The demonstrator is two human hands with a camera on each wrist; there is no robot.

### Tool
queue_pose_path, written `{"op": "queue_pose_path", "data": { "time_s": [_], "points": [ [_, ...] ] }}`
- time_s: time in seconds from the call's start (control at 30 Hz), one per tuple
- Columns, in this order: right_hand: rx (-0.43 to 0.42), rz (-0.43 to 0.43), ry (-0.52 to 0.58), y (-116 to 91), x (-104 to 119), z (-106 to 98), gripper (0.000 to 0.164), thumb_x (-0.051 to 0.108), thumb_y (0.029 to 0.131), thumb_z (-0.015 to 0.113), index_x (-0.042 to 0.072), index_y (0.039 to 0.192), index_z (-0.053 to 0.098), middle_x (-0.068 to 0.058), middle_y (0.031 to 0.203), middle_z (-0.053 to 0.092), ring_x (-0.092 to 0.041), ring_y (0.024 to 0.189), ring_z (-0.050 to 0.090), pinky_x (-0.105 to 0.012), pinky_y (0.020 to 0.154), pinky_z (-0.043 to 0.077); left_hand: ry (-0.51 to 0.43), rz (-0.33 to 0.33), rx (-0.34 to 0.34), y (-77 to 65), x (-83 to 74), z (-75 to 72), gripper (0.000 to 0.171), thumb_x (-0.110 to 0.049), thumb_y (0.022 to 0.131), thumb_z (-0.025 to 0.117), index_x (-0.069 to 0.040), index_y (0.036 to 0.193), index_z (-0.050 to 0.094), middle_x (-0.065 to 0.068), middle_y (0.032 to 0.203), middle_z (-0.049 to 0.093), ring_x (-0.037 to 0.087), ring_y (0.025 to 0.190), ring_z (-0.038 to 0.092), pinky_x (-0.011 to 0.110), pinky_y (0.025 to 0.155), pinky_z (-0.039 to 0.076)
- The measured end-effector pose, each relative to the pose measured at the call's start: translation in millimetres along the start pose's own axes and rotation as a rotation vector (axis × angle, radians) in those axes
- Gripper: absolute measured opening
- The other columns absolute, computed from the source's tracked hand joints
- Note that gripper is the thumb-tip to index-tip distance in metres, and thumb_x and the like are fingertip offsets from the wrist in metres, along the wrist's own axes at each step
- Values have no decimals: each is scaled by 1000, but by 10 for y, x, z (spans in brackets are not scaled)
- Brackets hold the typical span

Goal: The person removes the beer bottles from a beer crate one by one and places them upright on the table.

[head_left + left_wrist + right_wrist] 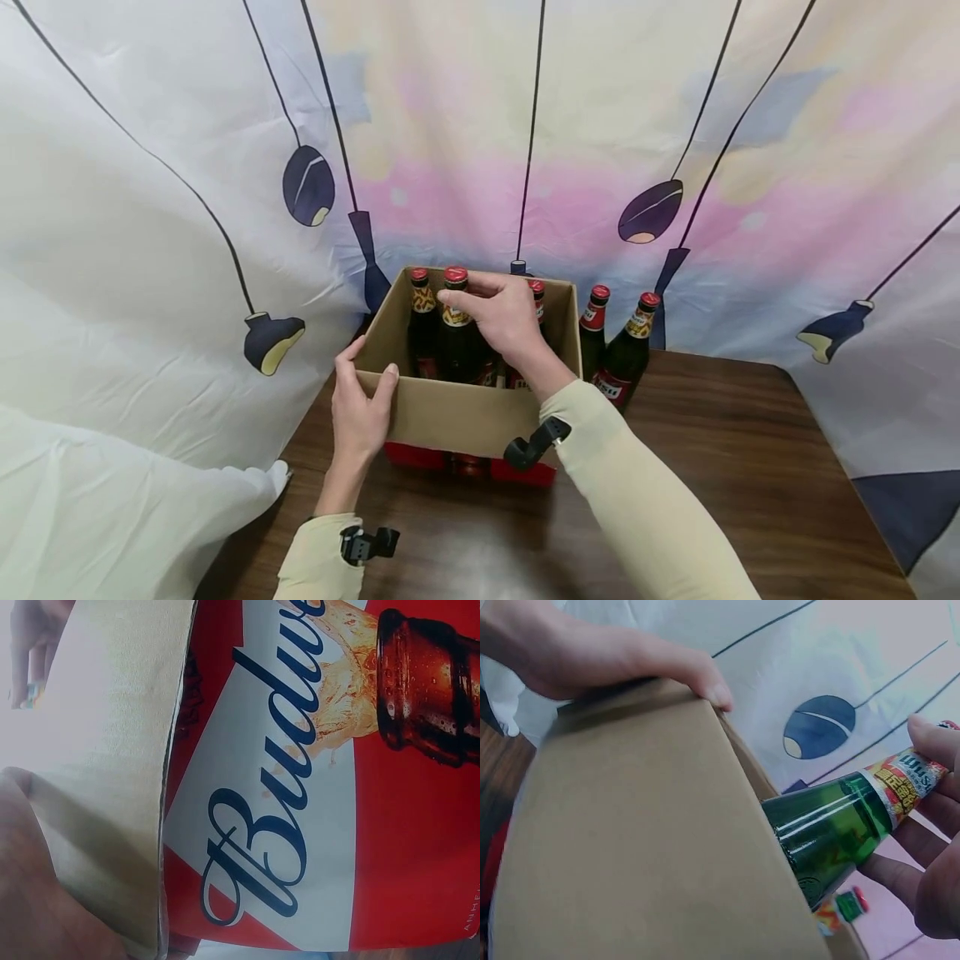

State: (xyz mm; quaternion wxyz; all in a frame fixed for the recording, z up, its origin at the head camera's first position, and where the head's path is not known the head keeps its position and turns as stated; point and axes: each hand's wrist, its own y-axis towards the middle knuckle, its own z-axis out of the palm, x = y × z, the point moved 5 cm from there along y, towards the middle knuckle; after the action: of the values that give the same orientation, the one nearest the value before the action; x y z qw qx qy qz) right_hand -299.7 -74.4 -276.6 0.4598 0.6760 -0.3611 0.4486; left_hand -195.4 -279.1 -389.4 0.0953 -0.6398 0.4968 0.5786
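Left hand (362,417) grips front left corner of open brown cardboard box (461,414). Red-capped, gold-labelled green glass bottle (456,343): lower body inside box, neck gripped by right hand (512,317). Two red-capped green glass bottles (628,357) stand right of box.

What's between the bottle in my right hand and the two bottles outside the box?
The head view shows your right hand, another bottle and the box's right wall.

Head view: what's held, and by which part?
Right hand: red-capped green glass bottle, by its neck. Left hand: red-and-brown cardboard box, by a top corner.
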Motion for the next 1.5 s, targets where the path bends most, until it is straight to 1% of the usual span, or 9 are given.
{"op": "queue_pose_path", "data": {
  "time_s": [0.4,0.5,0.6,0.7,0.8,1.0,1.1,1.2,1.5],
  "points": [
    [-20,27,17,29,28,-268,36,26,87,87,13,120,82,-10,114,81,-23,109,72,-40,91,60,-5,-22,-20,35,48,-44,64,-30,100,64,-14,157,41,20,156,52,40,129,56,58,107,40],
    [-39,26,-24,35,72,-348,37,30,86,88,16,119,82,-8,112,81,-14,104,71,-34,85,60,-4,-19,-26,41,53,-38,64,-30,99,64,-14,157,42,20,156,52,40,130,56,58,107,40],
    [-44,30,-23,46,117,-418,38,32,85,88,17,120,82,-6,109,82,-9,80,66,-27,69,55,-5,-12,-31,46,56,-35,64,-29,99,64,-13,157,42,21,155,53,40,130,56,58,107,40],
    [-45,25,25,59,176,-494,39,29,86,88,14,122,81,-8,109,81,-8,70,61,-26,57,50,-8,-7,-31,51,47,-25,64,-28,99,64,-13,157,42,21,154,54,40,129,56,59,106,41],
    [-68,10,49,68,251,-587,39,26,87,87,11,123,81,-10,112,81,-8,74,65,-25,56,51,-9,-7,-25,55,39,-13,64,-28,99,64,-13,157,42,22,153,54,40,128,57,58,105,41],
    [-108,-13,99,96,480,-803,39,17,88,86,5,125,78,-12,111,81,-13,90,72,-27,76,60,-14,-11,-20,59,40,10,65,-29,99,65,-14,157,42,21,151,55,40,126,57,55,103,41],
    [-122,-7,117,112,643,-946,41,16,88,86,4,126,77,-10,112,80,-17,94,72,-29,80,62,-18,-8,-23,53,36,13,64,-28,99,65,-14,157,42,21,150,57,40,125,58,54,102,42],
    [-149,-26,153,128,834,-1119,40,15,86,87,3,124,78,-8,109,80,-19,94,73,-30,79,63,-22,-3,-23,50,27,12,64,-28,99,65,-14,157,42,22,149,57,39,125,58,53,100,42],
    [-244,-171,264,48,1380,-1671,32,7,82,90,-1,111,81,-10,95,77,-21,85,74,-30,71,64,-27,-21,-18,21,13,6,64,-29,99,64,-15,157,43,20,152,55,39,127,57,54,104,41]
  ]
}}
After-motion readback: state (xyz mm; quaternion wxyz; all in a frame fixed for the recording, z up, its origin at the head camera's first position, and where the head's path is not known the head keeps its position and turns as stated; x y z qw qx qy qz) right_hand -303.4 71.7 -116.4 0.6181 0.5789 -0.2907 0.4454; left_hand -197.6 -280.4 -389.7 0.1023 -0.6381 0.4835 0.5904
